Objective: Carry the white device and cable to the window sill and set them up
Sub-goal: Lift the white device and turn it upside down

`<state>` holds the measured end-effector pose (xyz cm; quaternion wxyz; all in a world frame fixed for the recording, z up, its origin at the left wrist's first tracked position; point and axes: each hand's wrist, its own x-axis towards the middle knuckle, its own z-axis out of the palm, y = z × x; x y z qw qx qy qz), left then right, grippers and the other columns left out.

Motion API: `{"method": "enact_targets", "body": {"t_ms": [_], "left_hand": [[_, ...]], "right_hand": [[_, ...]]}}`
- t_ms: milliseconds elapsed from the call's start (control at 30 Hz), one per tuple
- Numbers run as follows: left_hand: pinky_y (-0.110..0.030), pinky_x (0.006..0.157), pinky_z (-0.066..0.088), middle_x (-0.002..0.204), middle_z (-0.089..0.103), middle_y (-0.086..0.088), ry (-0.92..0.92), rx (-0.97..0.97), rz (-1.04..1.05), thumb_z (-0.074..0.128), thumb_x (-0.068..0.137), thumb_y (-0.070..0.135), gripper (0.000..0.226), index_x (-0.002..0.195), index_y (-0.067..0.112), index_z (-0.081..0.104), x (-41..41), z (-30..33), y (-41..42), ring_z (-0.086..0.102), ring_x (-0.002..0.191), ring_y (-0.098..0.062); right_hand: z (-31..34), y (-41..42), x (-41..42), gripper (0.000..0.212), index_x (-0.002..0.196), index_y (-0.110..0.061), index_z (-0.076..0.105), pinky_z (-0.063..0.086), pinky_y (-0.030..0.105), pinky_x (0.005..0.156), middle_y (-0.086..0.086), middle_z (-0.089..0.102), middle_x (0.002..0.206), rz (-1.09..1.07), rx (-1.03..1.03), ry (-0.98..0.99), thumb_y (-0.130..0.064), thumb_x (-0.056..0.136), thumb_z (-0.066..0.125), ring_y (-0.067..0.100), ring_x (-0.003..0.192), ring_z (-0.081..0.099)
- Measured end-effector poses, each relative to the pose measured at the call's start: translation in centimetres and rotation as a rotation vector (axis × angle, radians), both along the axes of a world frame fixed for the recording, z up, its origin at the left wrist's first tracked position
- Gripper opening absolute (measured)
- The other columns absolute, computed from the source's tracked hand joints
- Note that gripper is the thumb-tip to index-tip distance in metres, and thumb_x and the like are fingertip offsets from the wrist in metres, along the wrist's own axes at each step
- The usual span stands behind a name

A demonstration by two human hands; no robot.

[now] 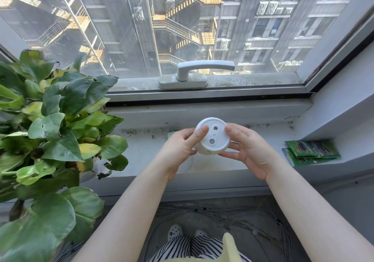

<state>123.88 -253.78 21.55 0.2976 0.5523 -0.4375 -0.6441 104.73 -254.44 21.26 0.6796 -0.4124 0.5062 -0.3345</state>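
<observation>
A round white device [214, 138] is held over the window sill [141, 152], its flat face with two small round openings turned up toward me. My left hand [180, 148] grips its left side, thumb on the face. My right hand [249, 150] cups its right side with the fingers along the rim. A thin white cable [191, 163] loops on the sill just below the device, partly hidden by my left hand. A white flat object [171, 135] peeks out behind my left hand; I cannot tell what it is.
A large leafy potted plant [52, 124] fills the sill's left end. Green packets [309, 151] lie on the sill at the right. The window handle [194, 71] sits on the frame behind the device. Cables [222, 213] run across the floor near my feet.
</observation>
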Motion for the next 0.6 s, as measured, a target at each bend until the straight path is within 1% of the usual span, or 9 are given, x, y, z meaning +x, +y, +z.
{"method": "enact_targets", "body": {"t_ms": [67, 100, 167, 233, 267, 300, 433, 533, 600], "left_hand": [[-0.028, 0.09, 0.05, 0.107, 0.075, 0.003, -0.004, -0.005, 0.024, 0.057, 0.082, 0.057, 0.048, 0.108, 0.019, 0.072, 0.0, -0.1, 0.0, 0.065, 0.107, -0.01], [-0.027, 0.089, 0.051, 0.107, 0.075, 0.002, 0.006, 0.005, 0.038, 0.058, 0.082, 0.056, 0.047, 0.108, 0.018, 0.072, 0.1, -0.2, 0.0, 0.066, 0.106, -0.01], [-0.028, 0.089, 0.053, 0.11, 0.074, 0.002, 0.025, 0.03, 0.076, 0.062, 0.077, 0.061, 0.057, 0.112, 0.017, 0.069, 0.0, -0.4, 0.0, 0.067, 0.105, -0.01], [-0.031, 0.091, 0.055, 0.117, 0.07, 0.0, 0.021, 0.06, 0.139, 0.067, 0.063, 0.069, 0.078, 0.12, 0.016, 0.063, 0.0, -0.7, -0.1, 0.068, 0.104, -0.012], [-0.032, 0.091, 0.055, 0.119, 0.069, -0.001, 0.018, 0.073, 0.164, 0.069, 0.059, 0.07, 0.084, 0.122, 0.016, 0.061, 0.0, -0.8, -0.1, 0.068, 0.104, -0.013], [-0.033, 0.092, 0.055, 0.119, 0.068, -0.002, 0.016, 0.078, 0.177, 0.07, 0.06, 0.068, 0.083, 0.123, 0.015, 0.059, 0.1, -0.9, -0.1, 0.068, 0.104, -0.013], [-0.03, 0.092, 0.055, 0.119, 0.068, -0.005, 0.04, 0.083, 0.168, 0.068, 0.079, 0.047, 0.057, 0.122, 0.009, 0.062, 0.2, -1.0, 0.1, 0.064, 0.112, -0.016], [-0.031, 0.097, 0.052, 0.114, 0.071, -0.003, -0.015, 0.059, 0.154, 0.067, 0.082, 0.042, 0.047, 0.116, 0.01, 0.068, 0.2, -1.2, 0.0, 0.064, 0.111, -0.015], [-0.034, 0.099, 0.051, 0.109, 0.073, 0.001, -0.062, 0.041, 0.171, 0.069, 0.08, 0.043, 0.042, 0.109, 0.013, 0.072, 0.1, -1.5, -0.2, 0.065, 0.108, -0.014]], "right_hand": [[0.0, -0.1, 0.1, 0.045, 0.118, -0.02, 0.067, 0.052, 0.046, 0.097, 0.008, 0.071, 0.119, -0.004, -0.009, 0.019, -0.045, 0.08, 0.066, 0.025, 0.108, 0.068], [0.0, -0.1, 0.2, 0.047, 0.119, -0.02, 0.066, 0.052, 0.047, 0.098, 0.007, 0.071, 0.119, -0.013, -0.013, 0.025, -0.046, 0.08, 0.065, 0.024, 0.109, 0.068], [-0.1, -0.2, 0.3, 0.048, 0.121, -0.02, 0.064, 0.051, 0.046, 0.099, 0.005, 0.071, 0.119, -0.017, -0.02, 0.027, -0.045, 0.079, 0.064, 0.021, 0.11, 0.067], [-0.3, -0.3, 0.4, 0.046, 0.121, -0.02, 0.064, 0.05, 0.043, 0.1, 0.004, 0.072, 0.118, -0.005, -0.026, 0.027, -0.041, 0.08, 0.065, 0.019, 0.112, 0.067], [-0.3, -0.3, 0.4, 0.044, 0.12, -0.02, 0.065, 0.049, 0.043, 0.101, 0.004, 0.072, 0.118, 0.002, -0.024, 0.027, -0.04, 0.081, 0.066, 0.019, 0.112, 0.066], [-0.4, -0.4, 0.4, 0.042, 0.119, -0.019, 0.066, 0.049, 0.043, 0.101, 0.004, 0.072, 0.117, 0.006, -0.018, 0.028, -0.038, 0.082, 0.068, 0.019, 0.112, 0.066], [-0.7, -0.8, 0.4, 0.033, 0.114, -0.016, 0.07, 0.048, 0.045, 0.103, 0.007, 0.073, 0.116, -0.001, 0.028, 0.033, -0.033, 0.087, 0.062, 0.023, 0.112, 0.066], [-1.1, -1.0, 0.4, 0.03, 0.111, -0.016, 0.071, 0.049, 0.044, 0.102, 0.007, 0.073, 0.115, -0.006, 0.057, 0.051, -0.032, 0.088, 0.062, 0.025, 0.113, 0.065], [-1.3, -1.1, 0.5, 0.028, 0.108, -0.015, 0.073, 0.051, 0.043, 0.099, 0.006, 0.074, 0.113, -0.02, 0.08, 0.063, -0.032, 0.088, 0.062, 0.025, 0.113, 0.065]]}}
